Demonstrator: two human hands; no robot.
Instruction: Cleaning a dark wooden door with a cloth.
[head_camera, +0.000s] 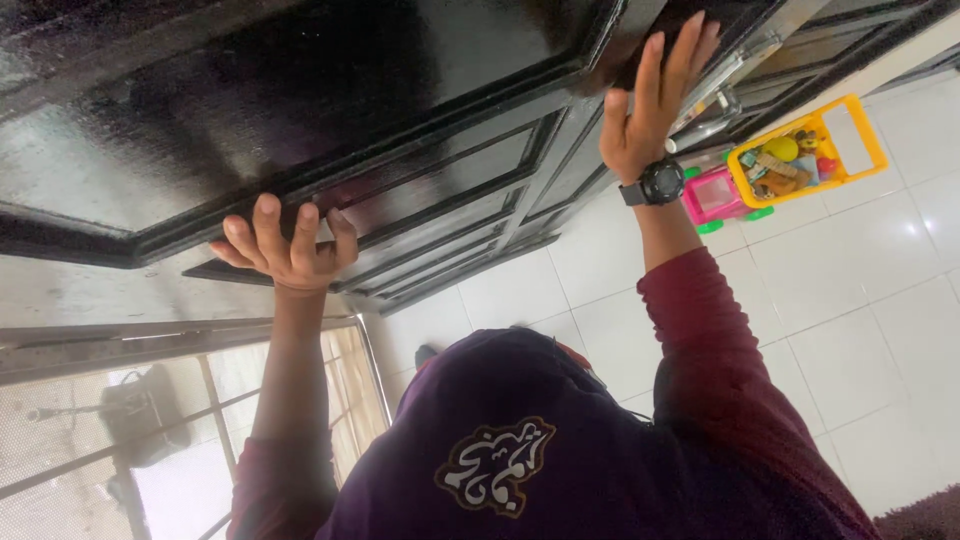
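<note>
A glossy black panelled door (330, 90) fills the top of the view. My left hand (287, 248) grips the door's lower edge, its fingers curled over a panel ridge. My right hand (655, 95) is higher and to the right. It lies flat against the door beside its metal handle (735, 75), fingers spread and pointing up. A black wristwatch (657, 183) sits on my right wrist. My dark red sleeves and purple top (520, 440) with a white emblem fill the bottom of the view.
A yellow and pink toy cart (785, 165) with small toys stands on the white tiled floor (860, 320) near the door. At lower left is a metal-framed mesh screen (150, 430) with a dark bag (140, 405) behind it.
</note>
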